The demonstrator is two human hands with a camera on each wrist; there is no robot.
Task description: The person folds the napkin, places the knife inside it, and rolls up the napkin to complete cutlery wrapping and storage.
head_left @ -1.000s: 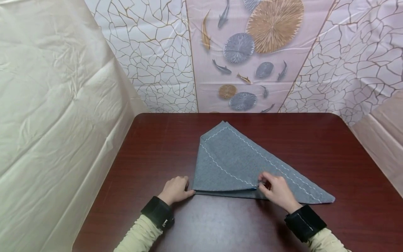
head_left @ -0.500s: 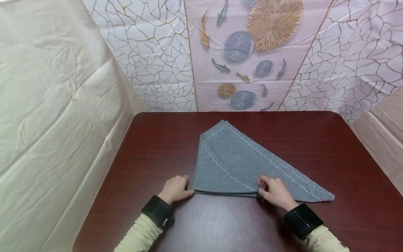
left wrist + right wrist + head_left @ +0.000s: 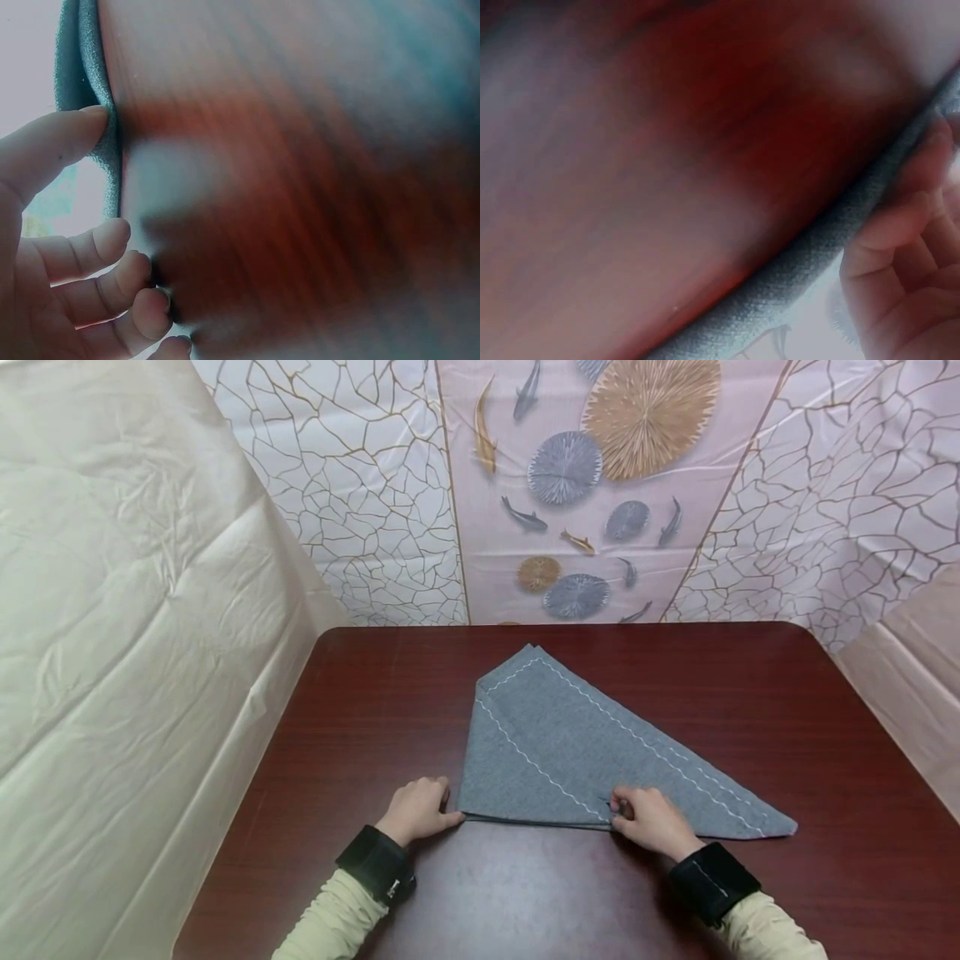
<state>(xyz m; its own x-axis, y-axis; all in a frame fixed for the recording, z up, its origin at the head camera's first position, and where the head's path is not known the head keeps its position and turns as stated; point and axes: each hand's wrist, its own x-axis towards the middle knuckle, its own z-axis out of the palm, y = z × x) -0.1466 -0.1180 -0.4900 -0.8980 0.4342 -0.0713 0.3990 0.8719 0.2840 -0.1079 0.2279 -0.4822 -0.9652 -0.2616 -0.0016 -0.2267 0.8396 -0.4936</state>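
A folded grey cloth (image 3: 555, 743) with wavy white stitching lies on the table, its long point toward the right. My left hand (image 3: 417, 810) rests at the cloth's near left corner. In the left wrist view its thumb (image 3: 67, 139) presses the cloth's edge (image 3: 94, 52), while the loosely bent fingers (image 3: 127, 277) touch the tabletop. At the near edge, right of the middle, my right hand (image 3: 652, 818) pinches the corner of the upper layer between thumb and fingers. The right wrist view shows bent fingers (image 3: 900, 225) close against the cloth's rim (image 3: 802, 277).
The dark red-brown table (image 3: 360, 710) has rounded far corners. A patterned sheet (image 3: 375, 493) with fish and round motifs hangs behind it. Plain cream sheeting (image 3: 150, 652) slopes down along the left side, with more at the right.
My right hand has lowered the upper layer and shifted slightly left, so the gap between the layers at the near edge has narrowed. My left hand has stayed at its corner.
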